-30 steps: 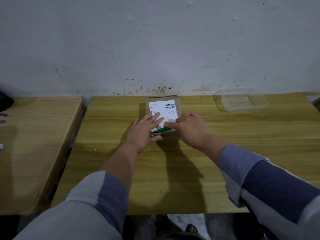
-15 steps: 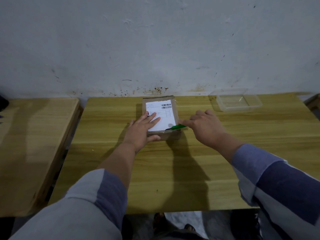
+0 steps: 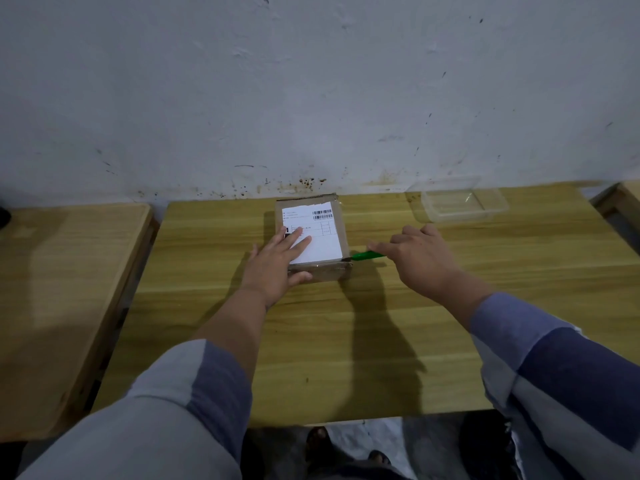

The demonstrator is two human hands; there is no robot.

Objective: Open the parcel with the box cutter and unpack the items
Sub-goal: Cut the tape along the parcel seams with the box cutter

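Observation:
A small brown cardboard parcel (image 3: pixel 341 226) with a white shipping label lies flat on the wooden table (image 3: pixel 311 341) near the wall. My left hand (image 3: pixel 277 265) presses flat on its near left part, fingers straight over the label and thumb against the front side. My right hand (image 3: pixel 419 258) grips a green box cutter (image 3: pixel 365 256). The cutter's tip touches the parcel's near right corner, and its handle is mostly hidden inside my fist.
A clear plastic container (image 3: pixel 460 202) stands at the back right of the table by the wall. A second wooden table (image 3: pixel 62 289) adjoins on the left with a narrow gap between. Another wooden edge (image 3: pixel 620 202) shows at far right.
My right hand has drawn the green cutter rightward along the parcel's near edge, from the middle out to the right corner. My left hand has stayed pressed on the parcel.

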